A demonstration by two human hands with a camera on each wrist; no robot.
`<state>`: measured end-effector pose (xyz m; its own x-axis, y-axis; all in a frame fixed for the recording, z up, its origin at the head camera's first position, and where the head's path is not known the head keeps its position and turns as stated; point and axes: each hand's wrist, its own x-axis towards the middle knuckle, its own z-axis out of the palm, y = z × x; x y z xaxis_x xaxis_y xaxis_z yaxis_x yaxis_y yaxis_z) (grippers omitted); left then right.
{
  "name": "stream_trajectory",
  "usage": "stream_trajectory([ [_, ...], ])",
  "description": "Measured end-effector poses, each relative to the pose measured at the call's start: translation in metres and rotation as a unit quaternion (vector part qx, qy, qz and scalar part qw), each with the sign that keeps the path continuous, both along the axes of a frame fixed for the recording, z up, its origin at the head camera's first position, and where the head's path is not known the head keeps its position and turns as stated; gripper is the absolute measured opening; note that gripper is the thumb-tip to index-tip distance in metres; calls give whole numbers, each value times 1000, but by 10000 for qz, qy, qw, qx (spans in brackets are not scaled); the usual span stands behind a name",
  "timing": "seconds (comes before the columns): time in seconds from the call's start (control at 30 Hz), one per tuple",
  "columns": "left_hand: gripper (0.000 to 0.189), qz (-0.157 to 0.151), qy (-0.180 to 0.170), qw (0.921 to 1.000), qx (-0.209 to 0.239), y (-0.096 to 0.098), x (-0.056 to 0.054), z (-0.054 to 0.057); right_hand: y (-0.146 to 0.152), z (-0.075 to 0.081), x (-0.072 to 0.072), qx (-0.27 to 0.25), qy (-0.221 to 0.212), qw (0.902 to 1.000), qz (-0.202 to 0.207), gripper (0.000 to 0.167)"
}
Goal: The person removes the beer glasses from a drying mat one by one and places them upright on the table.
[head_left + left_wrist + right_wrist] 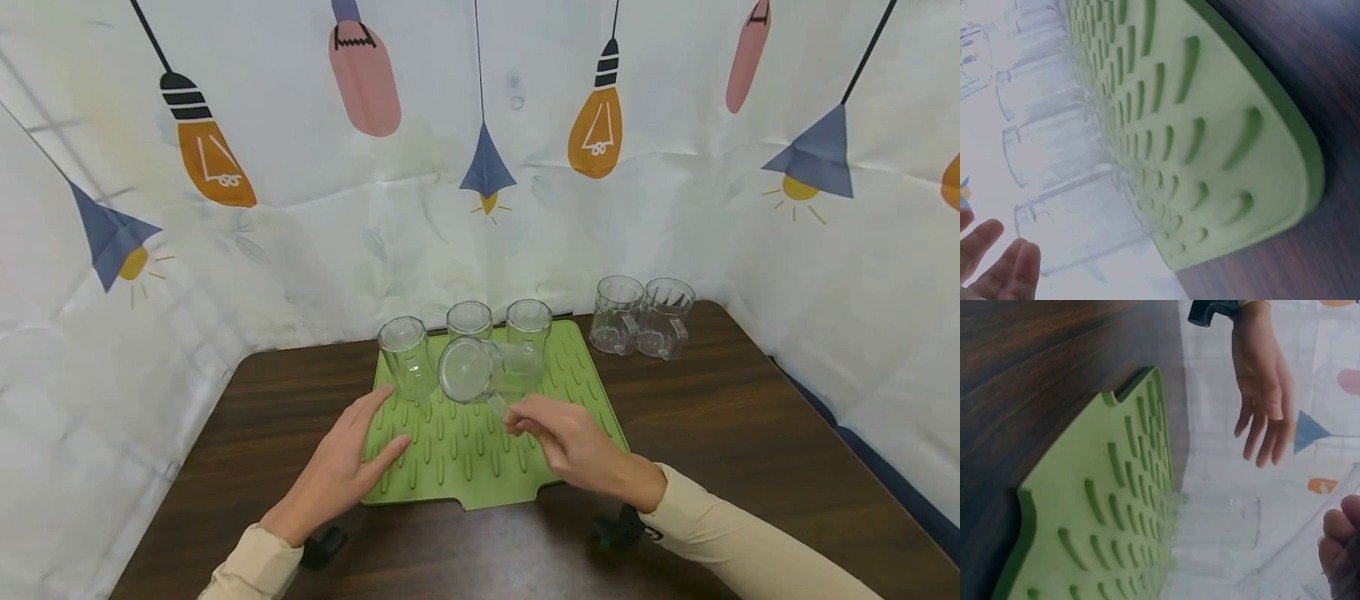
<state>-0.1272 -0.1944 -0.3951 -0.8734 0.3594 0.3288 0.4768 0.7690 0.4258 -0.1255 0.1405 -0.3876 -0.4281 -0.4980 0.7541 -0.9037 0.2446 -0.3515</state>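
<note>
My right hand [573, 442] grips a clear glass mug [467, 372] by its handle. The mug lies tipped on its side in the air above a green draining mat [465, 479], its round end toward the left. Fingers stretched and spread, my left hand [337, 462] holds nothing and hovers over the mat's left edge. Nearest to it stands a glass mug [405, 354] at the mat's back left. Two more mugs, a middle one [469, 317] and a right one [529, 321], complete a row along the back, partly behind the held mug.
Two glass mugs, one [617, 317] beside the other [663, 321], stand on the dark wooden table [720, 433] right of the mat. A white patterned curtain [300, 250] hangs close behind the table and along both sides.
</note>
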Motion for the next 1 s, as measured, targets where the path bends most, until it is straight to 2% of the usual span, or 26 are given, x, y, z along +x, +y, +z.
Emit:
stream_trajectory([
  [0.13, 72, -46, 181, 9997, 174, 5, -1, 2, 3, 1, -1, 44, 261, 9996, 89, 56],
  [0.23, 70, -73, 232, 9991, 335, 9, -3, 3, 5, 3, -1, 116, 382, 9991, 110, 61],
  [0.43, 65, -168, 106, 9967, 781, 22, -4, 7, 8, 5, -1, 426, 666, 9967, -156, 56],
  [0.6, 66, -386, 225, 9912, 1248, 34, -4, 10, 9, 4, -2, 643, 1132, 9907, -403, 45],
  [0.73, 67, -557, 326, 9860, 1538, 40, -5, 10, 9, 1, -3, 750, 1338, 9871, -450, 36],
  [1.0, 68, -788, 303, 9787, 1874, 54, -8, 9, 9, -4, -4, 956, 1673, 9789, -684, 40],
])
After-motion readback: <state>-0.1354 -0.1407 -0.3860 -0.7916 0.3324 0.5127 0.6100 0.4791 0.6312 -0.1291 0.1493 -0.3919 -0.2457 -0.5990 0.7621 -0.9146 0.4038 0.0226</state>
